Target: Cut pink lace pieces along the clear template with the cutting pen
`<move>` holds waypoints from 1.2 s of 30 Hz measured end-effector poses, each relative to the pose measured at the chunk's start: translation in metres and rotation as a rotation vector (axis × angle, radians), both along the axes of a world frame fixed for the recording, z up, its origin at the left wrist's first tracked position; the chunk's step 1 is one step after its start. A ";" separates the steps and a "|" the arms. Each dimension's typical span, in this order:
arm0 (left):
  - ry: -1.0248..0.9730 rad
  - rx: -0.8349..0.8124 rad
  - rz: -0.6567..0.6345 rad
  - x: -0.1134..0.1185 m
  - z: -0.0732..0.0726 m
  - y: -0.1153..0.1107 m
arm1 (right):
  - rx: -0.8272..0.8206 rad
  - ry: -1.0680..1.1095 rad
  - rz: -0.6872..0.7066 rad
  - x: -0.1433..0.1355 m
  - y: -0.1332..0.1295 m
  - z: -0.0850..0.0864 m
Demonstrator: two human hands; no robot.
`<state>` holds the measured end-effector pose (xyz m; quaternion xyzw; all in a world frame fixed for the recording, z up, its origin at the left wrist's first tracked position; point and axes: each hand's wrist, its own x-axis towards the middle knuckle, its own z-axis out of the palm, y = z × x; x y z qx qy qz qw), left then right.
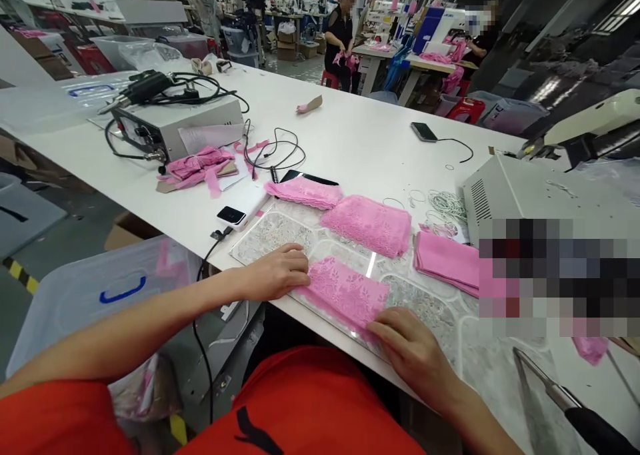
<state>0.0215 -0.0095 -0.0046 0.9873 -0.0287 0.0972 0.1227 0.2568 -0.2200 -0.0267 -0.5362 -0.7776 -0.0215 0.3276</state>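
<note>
A piece of pink lace fabric (345, 291) lies on the grey marble-patterned mat (430, 311) near the table's front edge. My left hand (277, 271) has its fingers closed at the lace's left end. At the lower right corner, my right hand (407, 338) pinches the fabric between thumb and fingers. Just behind it sits a stack of pink lace (370, 225), with another lace stack (305, 191) to its left. To the right is a folded pile of plain pink fabric (447, 261).
A metal tool with a black handle (565, 391) lies at the front right. A white power bank (243, 211), a grey control box (185, 125) and cables are at left. A phone (423, 132) lies farther back. A grey machine housing (555, 195) stands right. Other people sit beyond the table.
</note>
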 end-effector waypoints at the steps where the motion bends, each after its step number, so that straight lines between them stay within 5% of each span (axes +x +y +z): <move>1: 0.016 -0.007 0.011 -0.001 -0.001 -0.001 | -0.020 0.006 0.005 0.000 0.000 0.000; 12: -0.044 -0.080 0.022 -0.018 -0.008 0.000 | -0.009 0.020 0.019 0.000 -0.004 -0.013; 17: -0.013 -0.167 0.096 -0.010 -0.005 0.006 | -0.296 0.213 -0.014 0.009 0.011 0.003; 20: -0.017 -0.211 0.190 0.003 0.013 0.034 | -0.433 0.346 -0.166 0.018 0.042 0.031; 23: -0.057 -0.185 0.305 0.022 0.037 0.084 | -0.452 0.438 -0.260 0.032 0.095 0.059; 29: -0.170 -0.055 0.529 0.045 0.071 0.188 | -0.168 0.408 -0.304 0.057 0.224 0.090; 32: -0.167 0.000 0.563 0.037 0.063 0.209 | -0.054 0.308 -0.229 0.051 0.259 0.083; 36: -0.068 0.025 0.504 0.019 0.028 0.210 | -0.068 0.148 -0.075 0.033 0.263 0.049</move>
